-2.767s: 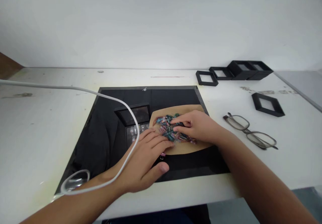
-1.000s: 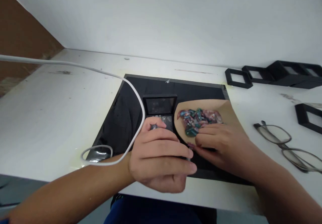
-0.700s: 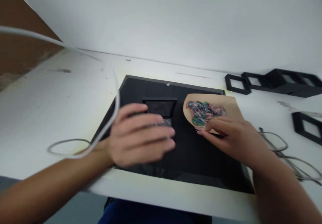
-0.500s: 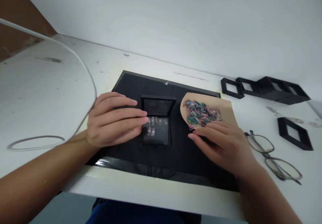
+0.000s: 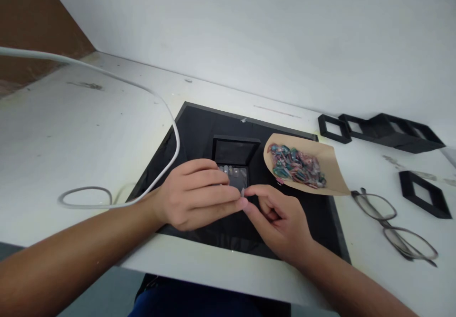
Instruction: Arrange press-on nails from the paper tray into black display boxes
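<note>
An open black hinged case (image 5: 237, 151) stands on a black mat (image 5: 203, 122), its lid raised. Inside it a row of press-on nails (image 5: 231, 170) shows; my left hand covers its lower left part. My left hand (image 5: 199, 193) lies across the case front, fingertips together at a tiny pale piece (image 5: 242, 192), which looks like a press-on nail. From the other side my right hand (image 5: 280, 224) pinches the same piece between thumb and forefinger. Right of the case, a tan paper holder (image 5: 337, 174) carries a heap of shiny coloured nails (image 5: 295, 165).
Eyeglasses (image 5: 384, 222) lie at the right, near a black square frame (image 5: 425, 194). More black frames (image 5: 392, 129) line the wall. A white cable (image 5: 164, 103) loops over the left side, passing by my left forearm.
My right hand has moved left from the paper holder to the case and now meets my left fingertips at a tiny piece. My left hand has shifted right and down over the case.
</note>
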### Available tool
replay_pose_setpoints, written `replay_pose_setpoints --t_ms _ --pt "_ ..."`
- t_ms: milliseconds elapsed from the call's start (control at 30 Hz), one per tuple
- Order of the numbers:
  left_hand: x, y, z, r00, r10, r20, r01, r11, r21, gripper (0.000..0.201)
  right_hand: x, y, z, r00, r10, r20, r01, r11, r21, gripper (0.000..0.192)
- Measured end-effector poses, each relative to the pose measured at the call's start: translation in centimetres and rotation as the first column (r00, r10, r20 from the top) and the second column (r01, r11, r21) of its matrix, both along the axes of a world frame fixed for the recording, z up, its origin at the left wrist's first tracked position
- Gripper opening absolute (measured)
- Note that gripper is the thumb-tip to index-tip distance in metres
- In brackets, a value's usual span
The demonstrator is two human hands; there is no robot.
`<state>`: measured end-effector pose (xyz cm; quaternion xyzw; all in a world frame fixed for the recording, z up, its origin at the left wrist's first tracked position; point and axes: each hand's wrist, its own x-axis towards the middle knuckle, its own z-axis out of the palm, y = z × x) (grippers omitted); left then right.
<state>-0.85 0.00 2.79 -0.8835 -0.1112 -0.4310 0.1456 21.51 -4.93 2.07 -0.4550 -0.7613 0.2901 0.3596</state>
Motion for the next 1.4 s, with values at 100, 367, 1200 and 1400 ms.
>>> replay_pose_setpoints --t_ms 100,367,1200,1400 --pt "-0.1 -0.1 -0.1 0.999 -0.023 -0.025 0.023 1.000 0.008 0.011 0.2 0.1 0.1 0.999 0.045 -0.013 -0.044 0.998 0.048 0.011" --pt "-0.3 -0.3 0.4 0.999 -0.021 -0.035 0.021 1.000 -0.017 0.013 0.3 0.5 0.3 0.959 0.070 -0.274 -0.160 0.933 -0.323 0.014" --pt "-1.2 0.0 1.0 0.983 0.184 -0.023 -0.183 0.936 -0.300 0.019 1.1 2.5 0.7 0.939 0.253 0.233 -0.121 0.877 -0.464 0.012" --pt "-1.2 -0.2 0.6 0.979 0.192 -0.062 -0.201 0.910 -0.363 0.021 0.8 2.7 0.6 0.947 0.211 0.243 -0.074 0.878 -0.473 0.010"
